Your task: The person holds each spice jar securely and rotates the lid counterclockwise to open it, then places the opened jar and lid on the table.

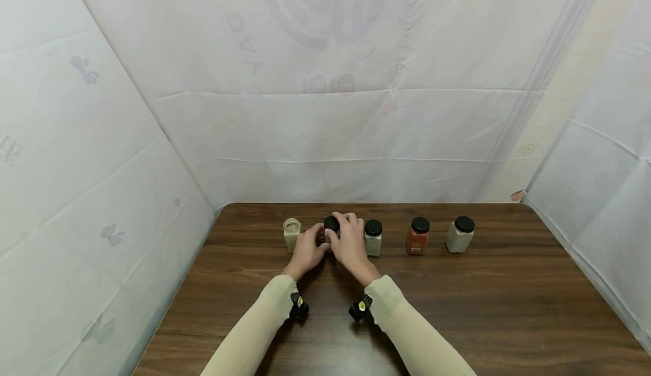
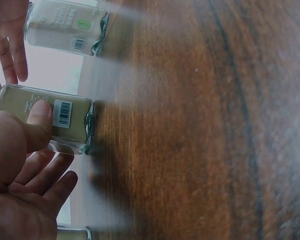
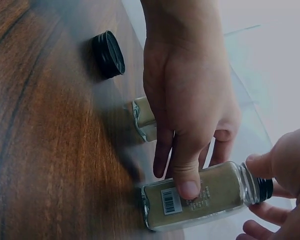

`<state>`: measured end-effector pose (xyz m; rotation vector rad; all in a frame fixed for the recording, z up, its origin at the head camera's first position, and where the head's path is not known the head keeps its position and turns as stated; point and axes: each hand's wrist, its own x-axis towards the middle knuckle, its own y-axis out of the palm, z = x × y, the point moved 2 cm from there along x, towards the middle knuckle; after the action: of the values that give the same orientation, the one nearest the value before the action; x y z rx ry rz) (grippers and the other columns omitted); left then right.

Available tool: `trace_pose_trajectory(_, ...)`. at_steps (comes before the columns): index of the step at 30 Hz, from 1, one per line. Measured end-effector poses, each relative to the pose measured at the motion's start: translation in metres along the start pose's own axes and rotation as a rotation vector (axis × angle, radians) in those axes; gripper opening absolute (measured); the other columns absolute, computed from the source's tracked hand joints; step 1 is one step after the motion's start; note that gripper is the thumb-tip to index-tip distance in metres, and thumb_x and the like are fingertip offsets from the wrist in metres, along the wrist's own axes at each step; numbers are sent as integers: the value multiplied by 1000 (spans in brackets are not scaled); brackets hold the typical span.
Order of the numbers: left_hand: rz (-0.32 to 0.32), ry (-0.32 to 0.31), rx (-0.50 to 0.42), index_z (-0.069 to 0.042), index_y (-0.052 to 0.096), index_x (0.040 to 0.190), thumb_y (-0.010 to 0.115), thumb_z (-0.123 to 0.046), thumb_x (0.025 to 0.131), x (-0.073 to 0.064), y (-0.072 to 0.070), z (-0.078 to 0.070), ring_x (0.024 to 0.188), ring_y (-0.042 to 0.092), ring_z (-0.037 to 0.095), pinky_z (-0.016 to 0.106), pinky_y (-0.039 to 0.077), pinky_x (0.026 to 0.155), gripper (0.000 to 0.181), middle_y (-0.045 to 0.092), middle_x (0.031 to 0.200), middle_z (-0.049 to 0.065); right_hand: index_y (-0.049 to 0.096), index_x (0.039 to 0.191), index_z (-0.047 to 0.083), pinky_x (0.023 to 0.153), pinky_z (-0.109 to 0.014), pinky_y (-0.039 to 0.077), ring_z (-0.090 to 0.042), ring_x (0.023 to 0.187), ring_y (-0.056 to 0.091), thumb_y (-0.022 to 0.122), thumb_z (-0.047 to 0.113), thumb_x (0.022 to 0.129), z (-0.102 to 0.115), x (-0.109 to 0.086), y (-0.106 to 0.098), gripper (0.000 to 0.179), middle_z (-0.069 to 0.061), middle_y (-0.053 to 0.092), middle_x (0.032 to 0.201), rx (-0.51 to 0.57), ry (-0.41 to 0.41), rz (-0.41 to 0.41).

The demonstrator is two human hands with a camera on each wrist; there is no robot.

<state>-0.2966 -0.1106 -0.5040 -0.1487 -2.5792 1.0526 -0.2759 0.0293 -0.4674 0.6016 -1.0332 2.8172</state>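
Observation:
A square glass spice jar [image 3: 215, 192] of tan powder with a black lid [image 1: 331, 223] stands between both hands. My left hand [image 1: 307, 251] grips its body, thumb across the face beside the barcode label [image 2: 63, 114]. My right hand [image 1: 351, 243] pinches the lid from above, seen at the edge of the right wrist view. An uncapped jar [image 1: 291, 234] with pale contents stands just left of the left hand. Behind the left wrist, in the right wrist view, a loose black lid [image 3: 109, 54] lies on the table; the head view hides it.
To the right stand a black-lidded jar of pale powder [image 1: 373, 239], close to the right hand, a red-orange jar [image 1: 417, 237] and another pale jar [image 1: 459, 234]. The brown wooden table [image 1: 508, 308] meets white sheeting [image 1: 356, 138] at its back and sides.

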Motion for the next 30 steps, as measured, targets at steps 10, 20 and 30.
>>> trace_pose_trajectory(10,-3,-1,17,-7,66,128,79,-12,92,1,0,2,107,71,28,46,57,92,39,74,115,12,58,145,7,94,-51,48,-38,117,47,70,16,100,3,3,-5,47,-19,55,136,2,-8,28)
trace_pose_trajectory(20,-1,-2,19,-6,66,127,79,-13,92,0,0,1,105,71,28,46,57,90,39,74,113,12,58,143,8,92,-51,48,-38,115,47,71,15,99,5,3,-7,47,-20,55,136,-4,-25,17)
trace_pose_trajectory(30,1,0,25,-7,66,128,80,-15,91,0,-1,1,102,71,29,46,58,88,40,74,111,12,59,142,8,91,-50,47,-38,113,47,72,17,98,7,5,-9,47,-20,55,135,-1,-27,4)
